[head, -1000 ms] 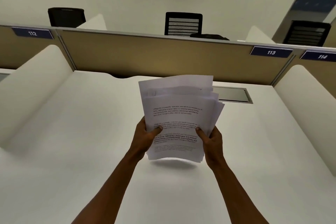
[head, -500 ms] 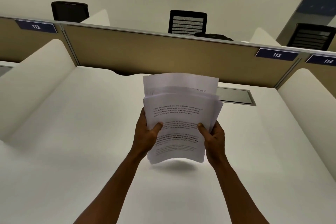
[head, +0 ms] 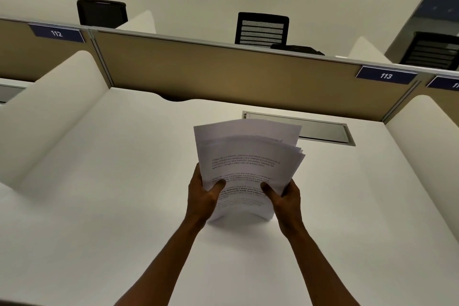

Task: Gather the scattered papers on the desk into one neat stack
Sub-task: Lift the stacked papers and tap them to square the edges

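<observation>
Basically, left hand [head: 202,196] and right hand [head: 285,200] both gripped the papers [head: 246,169] mid-frame, upright on the white desk [head: 111,181]: printed sheets, top edges uneven, fanned at the right.

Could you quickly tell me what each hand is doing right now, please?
Left hand: closed on the paper stack.
Right hand: closed on the same stack.

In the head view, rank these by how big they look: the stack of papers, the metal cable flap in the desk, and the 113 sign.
1. stack of papers, though it is nearest the camera
2. cable flap
3. 113 sign
</observation>
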The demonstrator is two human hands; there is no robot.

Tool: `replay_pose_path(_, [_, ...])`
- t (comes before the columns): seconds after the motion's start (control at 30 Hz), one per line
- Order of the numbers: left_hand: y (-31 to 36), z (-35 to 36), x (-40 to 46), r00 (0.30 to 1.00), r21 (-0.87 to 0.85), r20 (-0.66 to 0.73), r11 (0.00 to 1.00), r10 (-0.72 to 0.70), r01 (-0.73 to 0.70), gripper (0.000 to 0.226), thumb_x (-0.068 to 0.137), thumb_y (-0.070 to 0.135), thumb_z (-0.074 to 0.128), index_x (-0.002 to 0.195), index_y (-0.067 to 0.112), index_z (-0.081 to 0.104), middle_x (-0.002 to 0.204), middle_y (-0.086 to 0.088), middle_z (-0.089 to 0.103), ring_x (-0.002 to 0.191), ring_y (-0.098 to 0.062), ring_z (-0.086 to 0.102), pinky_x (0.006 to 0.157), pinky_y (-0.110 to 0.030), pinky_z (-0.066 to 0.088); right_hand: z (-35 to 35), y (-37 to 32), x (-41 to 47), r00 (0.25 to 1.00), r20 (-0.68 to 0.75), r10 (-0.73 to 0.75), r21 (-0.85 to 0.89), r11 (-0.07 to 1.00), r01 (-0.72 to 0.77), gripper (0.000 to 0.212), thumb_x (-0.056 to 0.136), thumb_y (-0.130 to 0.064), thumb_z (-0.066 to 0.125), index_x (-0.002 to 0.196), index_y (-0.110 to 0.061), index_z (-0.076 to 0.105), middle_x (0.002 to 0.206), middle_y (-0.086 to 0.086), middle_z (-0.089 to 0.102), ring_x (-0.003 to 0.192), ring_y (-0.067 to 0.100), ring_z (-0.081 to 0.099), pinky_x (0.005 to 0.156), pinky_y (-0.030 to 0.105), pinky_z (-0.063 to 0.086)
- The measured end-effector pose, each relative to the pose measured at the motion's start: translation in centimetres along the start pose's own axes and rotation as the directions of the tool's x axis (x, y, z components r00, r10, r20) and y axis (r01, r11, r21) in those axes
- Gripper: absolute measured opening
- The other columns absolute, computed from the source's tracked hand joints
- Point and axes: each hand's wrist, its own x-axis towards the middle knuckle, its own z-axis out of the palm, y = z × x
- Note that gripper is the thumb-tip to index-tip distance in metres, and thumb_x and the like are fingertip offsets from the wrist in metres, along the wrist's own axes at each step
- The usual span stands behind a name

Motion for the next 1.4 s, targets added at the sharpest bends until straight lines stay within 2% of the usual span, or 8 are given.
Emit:
replay_pose_path(0.23, [-0.2, -0.8, 0.5, 1.0, 0.05, -0.013, 0.999, -0.01, 0.011, 0.043, 0.083, 0.021, 0.071, 0.12, 0.038, 0.054, 0.115, 0.011, 0.066, 0.108, -0.02, 0.066, 0.076, -0.025, 0.061, 0.4, 0.7, 0.0, 0.999, -0.041, -0.013, -0.143, 0.99, 0.007, 0.023, 0.088, -0.02, 0.072, 0.103, -0.036, 0.066, 0.096, -0.012, 0.074, 0.089, 0.012, 0.07, 0.071, 0.024, 0.059])
replay_pose_path(0.43, [8.1, -5.0, 3.1, 0.89, 0.368, -0.201, 0.874, 0.409, -0.318, 0.088, 0.076, 0.034, 0.081, 0.15, 0.022, 0.034, 0.148, 0.0, 0.044, 0.133, -0.013, 0.046, 0.098, -0.027, 0.047, -0.4, -2.2, 0.7, 0.98, 0.035, -0.195, -0.393, 0.899, 0.193, 0.023, 0.09, -0.024, 0.069, 0.112, -0.025, 0.063, 0.095, -0.018, 0.067, 0.085, 0.003, 0.068, 0.068, 0.015, 0.055])
replay_pose_path(0.6, [15.6, -8.7, 5.9, 0.841, 0.669, 0.252, 0.542, 0.478, -0.508, 0.094, 0.071, 0.064, 0.075, 0.149, 0.03, 0.036, 0.151, 0.008, 0.046, 0.144, -0.013, 0.035, 0.116, -0.031, 0.031, -0.4, -6.0, 1.8, 0.922, 0.23, -0.312, -0.559, 0.733, 0.388, 0.007, 0.086, -0.02, 0.065, 0.09, -0.026, 0.063, 0.076, -0.015, 0.068, 0.074, 0.002, 0.065, 0.058, 0.012, 0.049])
replay_pose_path(0.8, [15.3, -9.0, 8.5, 0.819, 0.588, 0.573, 0.717, -0.043, -0.374, 0.064, 0.066, 0.039, 0.09, 0.123, 0.041, 0.062, 0.112, 0.018, 0.07, 0.102, -0.002, 0.066, 0.089, -0.026, 0.056, 0.7, -8.4, 2.6, 0.869, 0.444, -0.22, -0.69, 0.534, 0.488, 0.013, 0.088, -0.022, 0.064, 0.1, -0.022, 0.069, 0.088, -0.004, 0.074, 0.074, 0.017, 0.067, 0.068, 0.033, 0.057])
replay_pose_path(0.93, [11.1, -8.9, 7.8, 0.855, 0.553, 0.51, 0.798, -0.097, -0.239, 0.041, 0.059, 0.041, 0.09, 0.094, 0.046, 0.068, 0.095, 0.022, 0.071, 0.089, -0.001, 0.067, 0.071, -0.019, 0.052, 1.4, -8.8, 2.7, 0.864, 0.486, -0.129, -0.728, 0.487, 0.482, 0.012, 0.086, -0.022, 0.063, 0.097, -0.025, 0.067, 0.088, -0.004, 0.074, 0.078, 0.019, 0.067, 0.074, 0.039, 0.056])
replay_pose_path(1.1, [7.1, -8.6, 6.8, 0.928, 0.524, 0.361, 0.844, -0.096, -0.117, 0.043, 0.061, 0.042, 0.081, 0.092, 0.012, 0.077, 0.086, -0.005, 0.076, 0.081, -0.022, 0.072, 0.067, -0.029, 0.054, 1.7, -8.4, 2.4, 0.846, 0.532, -0.01, -0.737, 0.487, 0.469, 0.019, 0.085, -0.027, 0.063, 0.105, -0.029, 0.063, 0.094, -0.004, 0.074, 0.082, 0.018, 0.068, 0.075, 0.038, 0.057])
replay_pose_path(1.23, [5.1, -10.2, 5.6, 0.946, 0.441, 0.301, 0.897, -0.121, -0.026, 0.043, 0.061, 0.037, 0.084, 0.096, 0.013, 0.076, 0.087, -0.005, 0.077, 0.084, -0.022, 0.073, 0.071, -0.038, 0.056, -1.0, -8.1, 3.1, 0.87, 0.483, 0.1, -0.805, 0.442, 0.396, 0.044, 0.069, -0.055, 0.073, 0.108, -0.041, 0.058, 0.091, -0.013, 0.073, 0.081, 0.008, 0.068, 0.069, 0.027, 0.055])
replay_pose_path(1.4, [2.7, -13.2, 4.2, 0.976, 0.192, 0.186, 0.979, -0.111, 0.075, 0.047, 0.056, 0.033, 0.09, 0.1, 0.031, 0.075, 0.1, -0.001, 0.077, 0.093, -0.018, 0.073, 0.08, -0.039, 0.058, -6.8, -4.0, 2.1, 0.911, 0.341, 0.23, -0.46, 0.886, -0.052, 0.067, 0.063, -0.045, 0.089, 0.123, -0.039, 0.06, 0.116, -0.011, 0.072, 0.115, 0.006, 0.064, 0.098, 0.038, 0.05])
